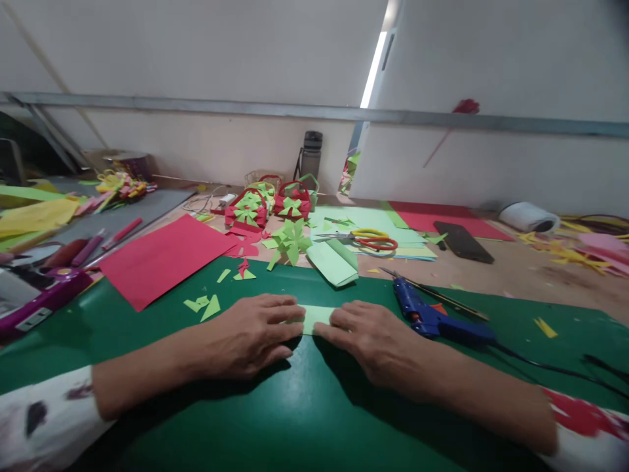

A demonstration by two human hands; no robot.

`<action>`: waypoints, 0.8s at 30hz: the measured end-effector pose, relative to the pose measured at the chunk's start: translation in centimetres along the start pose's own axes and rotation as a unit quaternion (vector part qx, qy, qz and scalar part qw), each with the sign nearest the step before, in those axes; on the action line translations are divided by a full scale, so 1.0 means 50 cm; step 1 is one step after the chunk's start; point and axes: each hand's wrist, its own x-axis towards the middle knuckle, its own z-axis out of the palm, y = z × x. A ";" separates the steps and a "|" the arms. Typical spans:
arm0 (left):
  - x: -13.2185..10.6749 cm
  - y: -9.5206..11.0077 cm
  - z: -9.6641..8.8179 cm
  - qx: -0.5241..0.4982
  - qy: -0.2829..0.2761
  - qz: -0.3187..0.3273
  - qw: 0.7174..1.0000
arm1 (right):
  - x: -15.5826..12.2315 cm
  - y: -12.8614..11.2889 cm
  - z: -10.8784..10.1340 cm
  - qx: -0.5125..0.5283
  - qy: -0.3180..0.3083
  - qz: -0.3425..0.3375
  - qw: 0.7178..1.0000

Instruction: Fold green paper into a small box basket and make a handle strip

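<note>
A small light green strip of paper (pixel 315 319) lies on the green mat (pixel 299 419) between my two hands. My left hand (pixel 255 334) lies over the strip's left end, its fingers stretched out and its thumb apart below. My right hand (pixel 366 337) covers the right end, with fingers curled over the paper and one digit pressed along its lower edge. Both ends of the strip are hidden under the fingers. Beyond my hands lie a folded pale green paper (pixel 334 263) and a green paper flower (pixel 291 242).
A blue glue gun (pixel 437 318) with its cord lies at right. Scissors (pixel 368 239) rest on stacked paper, near a dark phone (pixel 462 242). Red sheet (pixel 167 259), paper scraps (pixel 211 307) and a purple tool (pixel 46 301) lie left. Small red baskets (pixel 247 208) and a bottle (pixel 310 157) stand behind.
</note>
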 end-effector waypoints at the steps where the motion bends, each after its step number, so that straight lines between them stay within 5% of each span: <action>1: 0.009 -0.004 0.004 -0.026 -0.016 0.003 1.000 | 0.008 0.004 -0.001 -0.002 -0.015 -0.014 1.000; 12: 0.010 -0.017 0.004 -0.116 -0.042 -0.016 0.992 | 0.001 0.027 0.009 -0.011 -0.027 -0.053 0.998; 24: 0.006 -0.019 0.007 -0.114 -0.051 -0.033 0.992 | -0.099 0.045 0.014 0.004 -0.017 -0.008 1.000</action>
